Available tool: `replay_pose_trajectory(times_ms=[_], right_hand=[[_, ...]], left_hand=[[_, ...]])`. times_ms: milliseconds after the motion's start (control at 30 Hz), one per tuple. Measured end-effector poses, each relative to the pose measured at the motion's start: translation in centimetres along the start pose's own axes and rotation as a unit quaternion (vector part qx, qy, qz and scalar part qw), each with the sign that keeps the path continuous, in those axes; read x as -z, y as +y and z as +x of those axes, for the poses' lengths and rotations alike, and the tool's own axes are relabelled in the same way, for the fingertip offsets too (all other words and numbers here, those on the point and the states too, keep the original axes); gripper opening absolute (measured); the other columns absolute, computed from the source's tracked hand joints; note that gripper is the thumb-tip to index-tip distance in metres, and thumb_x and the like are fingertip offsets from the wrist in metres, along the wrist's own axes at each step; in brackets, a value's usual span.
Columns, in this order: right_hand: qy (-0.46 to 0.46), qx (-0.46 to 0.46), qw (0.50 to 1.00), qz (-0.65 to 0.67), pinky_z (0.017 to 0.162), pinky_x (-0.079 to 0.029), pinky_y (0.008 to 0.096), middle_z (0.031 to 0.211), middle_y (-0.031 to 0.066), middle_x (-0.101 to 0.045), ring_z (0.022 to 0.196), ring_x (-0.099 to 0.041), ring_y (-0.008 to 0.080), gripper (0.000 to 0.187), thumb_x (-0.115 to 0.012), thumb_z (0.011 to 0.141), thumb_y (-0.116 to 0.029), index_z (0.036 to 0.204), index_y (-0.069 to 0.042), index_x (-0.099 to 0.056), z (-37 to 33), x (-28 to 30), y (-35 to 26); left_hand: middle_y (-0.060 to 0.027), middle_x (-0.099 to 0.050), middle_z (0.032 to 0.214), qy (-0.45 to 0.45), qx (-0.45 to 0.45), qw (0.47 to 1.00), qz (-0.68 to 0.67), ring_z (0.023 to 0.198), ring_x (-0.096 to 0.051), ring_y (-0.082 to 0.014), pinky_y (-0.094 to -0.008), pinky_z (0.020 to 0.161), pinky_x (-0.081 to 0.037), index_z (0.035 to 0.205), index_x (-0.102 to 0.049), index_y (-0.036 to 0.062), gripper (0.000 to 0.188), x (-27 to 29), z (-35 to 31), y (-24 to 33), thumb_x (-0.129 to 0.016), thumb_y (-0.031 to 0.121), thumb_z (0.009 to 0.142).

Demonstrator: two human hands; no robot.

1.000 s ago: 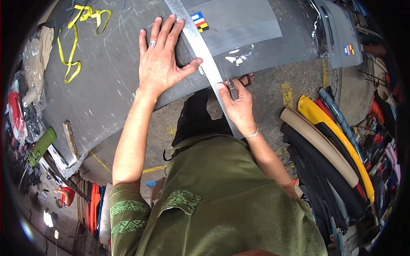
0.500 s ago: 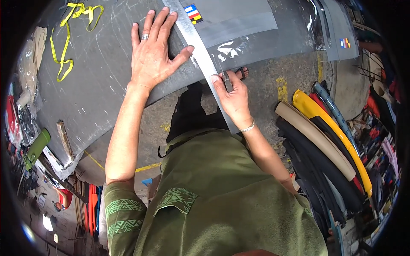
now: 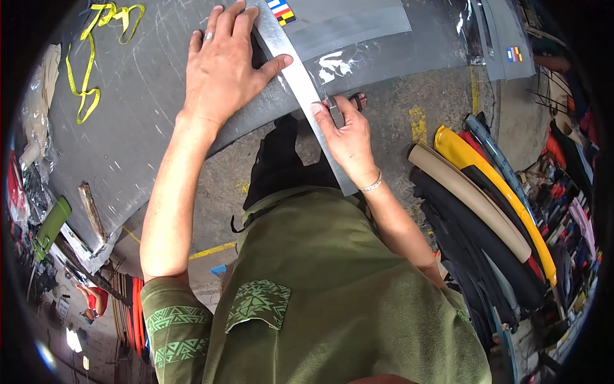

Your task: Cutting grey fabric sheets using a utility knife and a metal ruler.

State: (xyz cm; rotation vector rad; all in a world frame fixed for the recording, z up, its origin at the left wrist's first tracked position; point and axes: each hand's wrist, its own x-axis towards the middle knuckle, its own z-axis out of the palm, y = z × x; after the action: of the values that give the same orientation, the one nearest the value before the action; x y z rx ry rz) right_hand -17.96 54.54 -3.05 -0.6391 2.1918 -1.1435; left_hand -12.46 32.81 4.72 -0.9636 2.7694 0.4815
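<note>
A long silver metal straightedge slants over dark grey sheet material on the work surface, its near end jutting past the edge toward my body. My left hand lies with fingers spread on the sheet, left of the straightedge, its thumb reaching the metal. Beyond the surface's near edge, my right hand is closed around a small dark grey tool, with the thumb against the straightedge. The tool's exact kind is unclear. A grey panel with a colourful patch lies right of the straightedge.
A yellow tape measure lies loosely at the far left. Rolls of material, including a beige roll and a yellow roll, stand to my right. Another grey panel with a patch is at far right. A person's sandalled foot shows beyond my right hand.
The whole view has shifted slightly, so the surface and straightedge appear a little higher and further left. Both hands keep nearly the same places along the straightedge.
</note>
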Motion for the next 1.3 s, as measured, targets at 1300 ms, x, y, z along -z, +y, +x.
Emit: replay_pose_trajectory(times_ms=[1300], right_hand=[[-0.087,0.078,0.977,-0.178,0.096,-0.055,0.0469,0.131,0.0217,-0.064,0.116,-0.065,0.0422,0.05,-0.052,0.101,-0.004,0.15,-0.015,-0.047,1.6,1.8,-6.1]], left_hand=[[-0.0341,-0.037,0.154,-0.04,-0.062,0.997,0.009,0.147,-0.037,-0.0428,-0.0425,0.123,-0.032,0.145,-0.038,-0.0159,0.09,1.3,1.4,0.5,-0.082,0.026,0.079]])
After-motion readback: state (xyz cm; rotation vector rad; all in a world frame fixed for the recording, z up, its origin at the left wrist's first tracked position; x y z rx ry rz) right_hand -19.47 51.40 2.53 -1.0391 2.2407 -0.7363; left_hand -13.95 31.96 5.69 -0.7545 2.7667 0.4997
